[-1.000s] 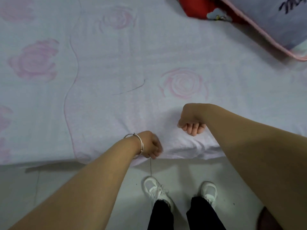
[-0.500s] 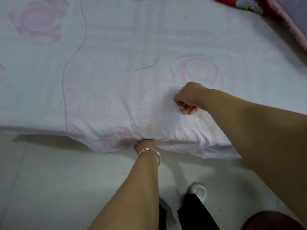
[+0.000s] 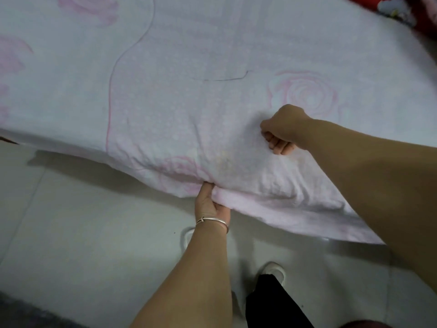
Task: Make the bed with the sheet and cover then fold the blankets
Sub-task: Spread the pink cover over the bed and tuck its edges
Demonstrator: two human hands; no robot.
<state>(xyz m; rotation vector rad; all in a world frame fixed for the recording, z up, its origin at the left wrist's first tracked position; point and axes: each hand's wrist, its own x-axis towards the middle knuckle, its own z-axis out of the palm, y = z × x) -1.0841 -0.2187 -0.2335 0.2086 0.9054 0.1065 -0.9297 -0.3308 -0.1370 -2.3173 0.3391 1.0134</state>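
L hand [image 3: 211, 204] grips sheet [image 3: 189, 110] hem at bed edge, fingers tucked under. R hand [image 3: 281, 131] fisted, pinching sheet on top, just beyond & to the right. Hem runs left-right across view; L nearer it. Next, prob.: pull taut toward floor [image 3: 82, 233].

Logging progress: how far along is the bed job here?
Done: rose-print sheet lies spread over the bed. In hand: left hand grips its hanging edge, right hand fisted on top near the edge. Left: the cover and blanket folding; red bedding sits bunched at the far corner.

Left hand [image 3: 211, 201] grips sheet [image 3: 189, 110] edge — right hand [image 3: 281, 131] seemingly clutches it.
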